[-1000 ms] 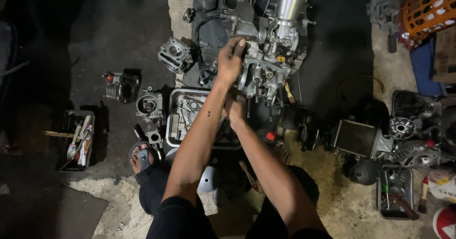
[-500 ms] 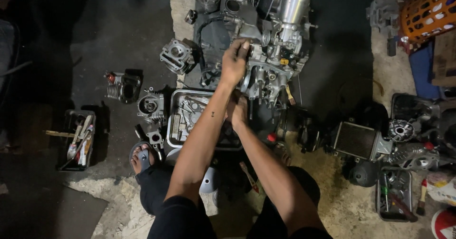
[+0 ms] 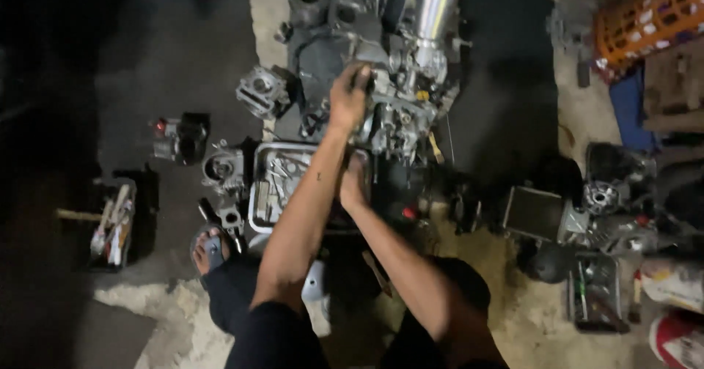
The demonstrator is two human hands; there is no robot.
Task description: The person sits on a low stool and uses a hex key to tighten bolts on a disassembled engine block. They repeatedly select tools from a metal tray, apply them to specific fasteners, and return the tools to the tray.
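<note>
Left hand (image 3: 347,98) has its fingers curled over a small part on top of the engine block (image 3: 381,83), knuckles up, looks like a proper clenched grip on whatever that bit is, too blurry to say exactly what. Right hand (image 3: 352,182) is lower down, tucked against the underside of the same engine right where it meets the metal tray (image 3: 258,193); fingers are hidden behind the left forearm, so I can't tell if it's gripping or just bracing. The engine itself sits on the dark floor straight ahead of the person, with a shiny silver cylinder (image 3: 434,6) at its far end. The tray, just left of the forearms, is full of loose bolts and small tools. Further left there's a cylinder head (image 3: 258,90), a couple more small engine parts (image 3: 220,170), and a black tool box (image 3: 114,222) with handles sticking out. A sandalled foot (image 3: 209,248) shows near the tray. Off to the right: a small radiator (image 3: 532,211), more engine bits, and an orange crate (image 3: 645,13) in the far corner.
</note>
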